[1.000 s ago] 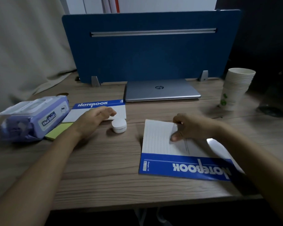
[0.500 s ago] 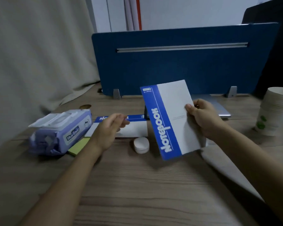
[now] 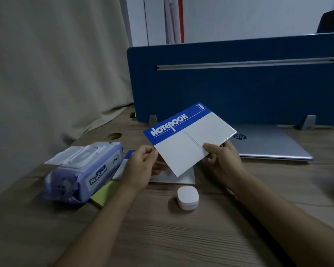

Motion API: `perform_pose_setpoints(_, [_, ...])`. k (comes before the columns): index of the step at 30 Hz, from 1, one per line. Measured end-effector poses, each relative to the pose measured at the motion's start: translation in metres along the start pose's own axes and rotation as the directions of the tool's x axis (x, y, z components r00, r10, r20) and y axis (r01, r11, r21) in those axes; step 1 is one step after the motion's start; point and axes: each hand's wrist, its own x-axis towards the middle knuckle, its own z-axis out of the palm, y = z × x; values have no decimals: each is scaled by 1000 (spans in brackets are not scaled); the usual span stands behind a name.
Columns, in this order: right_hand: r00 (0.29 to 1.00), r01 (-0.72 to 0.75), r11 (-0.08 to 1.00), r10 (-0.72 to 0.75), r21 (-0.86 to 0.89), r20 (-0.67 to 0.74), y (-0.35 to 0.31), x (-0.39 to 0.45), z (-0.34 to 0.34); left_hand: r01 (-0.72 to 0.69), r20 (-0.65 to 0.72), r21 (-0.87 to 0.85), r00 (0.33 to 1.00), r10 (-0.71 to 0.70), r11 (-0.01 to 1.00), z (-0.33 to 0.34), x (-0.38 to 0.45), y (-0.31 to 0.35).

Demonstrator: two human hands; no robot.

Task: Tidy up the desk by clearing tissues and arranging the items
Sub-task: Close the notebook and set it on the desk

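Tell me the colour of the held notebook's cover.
White with a blue title band, on the notebook; head view.

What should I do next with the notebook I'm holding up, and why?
Probably lower the held notebook onto the second notebook lying flat just beneath it, edges squared. Both the left hand and right hand grip it in the air, and stacking the pair would suit arranging the desk.

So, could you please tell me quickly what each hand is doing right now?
Left hand: closed on the notebook's lower left edge.
Right hand: closed on the same notebook's lower right edge.
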Motion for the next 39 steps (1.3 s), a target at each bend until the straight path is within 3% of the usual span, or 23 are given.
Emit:
perform_pose_setpoints(5, [993,0,998,8,-68,120,8,-6,-5,46,-33,45,998,-44,998,-2,1,-3])
perform_pose_setpoints(8, [997,71,996,-69,-53,44,9,-7,-9,25,-138,125,990,-7,992,-16,5,-1])
perform_pose_setpoints(10, [993,104,981,-112,-162,-39,7,-8,-16,28,-182,212,983,11,977,-28,6,0])
perform_pose_setpoints(12, [989,127,937,-145,-327,-30,7,-11,-21,59,-195,313,981,3,948,-37,6,-3])
perform_pose_setpoints(15, [981,194,762,-157,-618,114,11,-15,-24,103,-218,435,976,-7,894,-47,5,-8])
perform_pose_setpoints(19, [960,281,402,-120,-872,254,14,-18,-22,143,-228,487,973,-32,861,-52,4,-14])
perform_pose_setpoints(28, [902,422,206,7,-883,432,8,-20,-21,228,-263,563,961,-89,794,-54,8,-17])
perform_pose_setpoints(33, [864,492,162,23,-855,502,12,-19,-20,252,-237,640,963,-126,726,-56,11,-19])
perform_pose_setpoints(39, [867,484,154,49,-861,496,11,-18,-22,237,-180,594,971,-161,769,-61,11,-18])
